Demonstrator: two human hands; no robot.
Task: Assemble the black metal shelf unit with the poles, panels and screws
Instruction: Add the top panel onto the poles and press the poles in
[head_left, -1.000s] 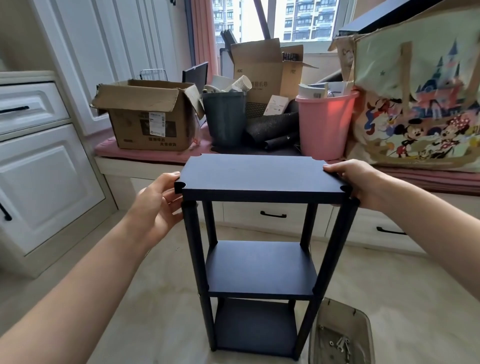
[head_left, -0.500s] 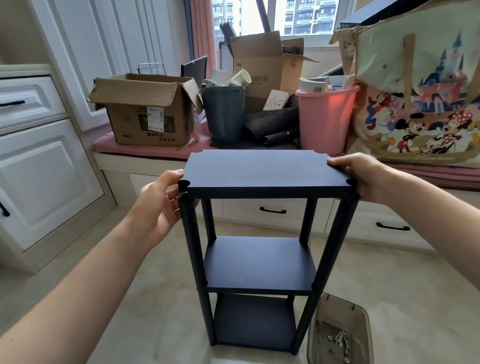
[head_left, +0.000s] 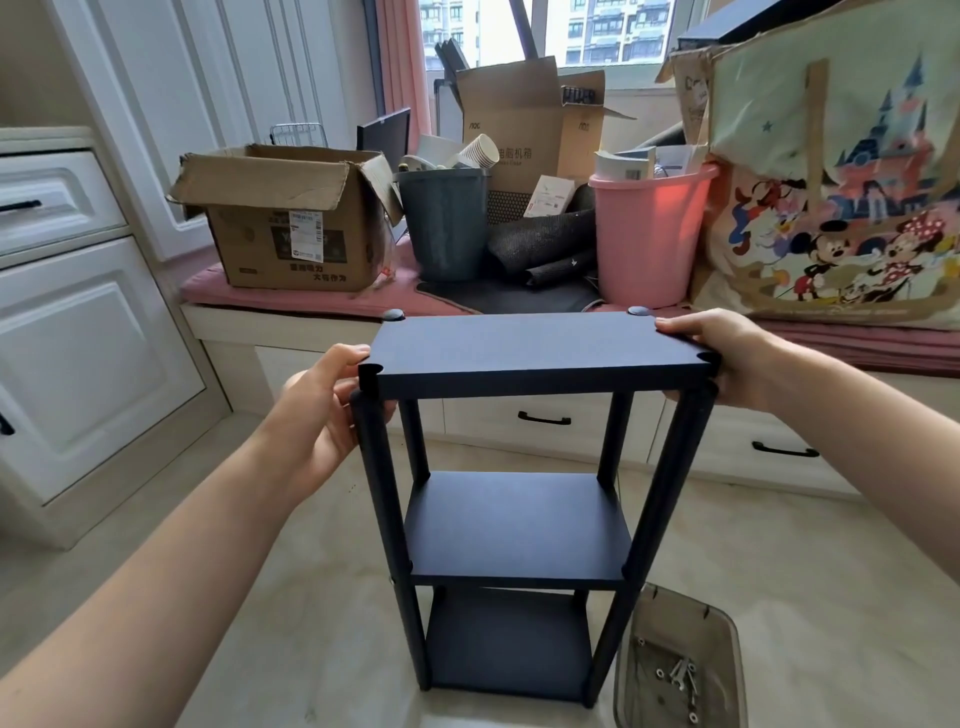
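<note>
The black shelf unit (head_left: 519, 519) is stood upright on the tiled floor (head_left: 779, 571), in front of a window seat (head_left: 311, 306). Three panels are seen: a bottom panel (head_left: 506, 644), a middle panel (head_left: 514, 525) and a top panel (head_left: 530, 348). The top panel is seated on the two far poles, whose round caps show at its rear corners. At the near left corner the panel notch is seen just above the top of the near left pole (head_left: 374, 467); whether it is fully seated cannot be told.

The top panel is gripped at its left end by the left hand (head_left: 317, 415), with the thumb laid on the upper face and the fingers curled beneath the edge. The right end is gripped by the right hand (head_left: 727, 358), fingers placed on top near the rear corner and the palm wrapped round the near right corner.

A clear plastic tray (head_left: 680, 670) is placed on the floor just beside the unit's near right foot; loose screws (head_left: 680, 680) are contained in it.

On the window seat are held a cardboard box (head_left: 291, 223), a dark bin (head_left: 447, 223), a pink bucket (head_left: 649, 234) and a printed tote bag (head_left: 841, 182).
</note>
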